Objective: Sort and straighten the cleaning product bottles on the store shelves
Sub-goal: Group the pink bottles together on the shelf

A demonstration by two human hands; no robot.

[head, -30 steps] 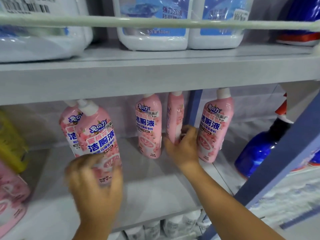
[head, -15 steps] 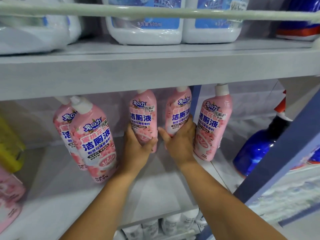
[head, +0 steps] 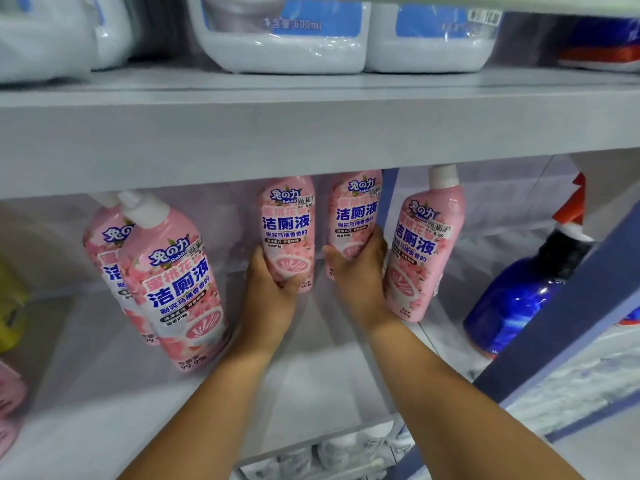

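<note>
Several pink toilet-cleaner bottles stand on the grey middle shelf (head: 311,382). My left hand (head: 270,289) grips the lower part of the centre pink bottle (head: 287,223), label facing me. My right hand (head: 356,268) grips the base of the neighbouring pink bottle (head: 356,213), label also forward. These two stand upright, close together, deep in the shelf. Another pink bottle (head: 424,247) leans just right of my right hand. Two more pink bottles (head: 173,278) stand nearer the front at left, one behind the other.
A blue spray bottle (head: 519,296) with a red trigger stands at right behind a blue shelf upright (head: 571,327). White 600 ml jugs (head: 287,46) fill the upper shelf. A yellow pack (head: 8,306) and pink items (head: 10,403) sit at far left. White bottles show below.
My left hand left the front-left bottle and took hold of the centre bottle. My right hand turned its bottle so the label faces forward.
</note>
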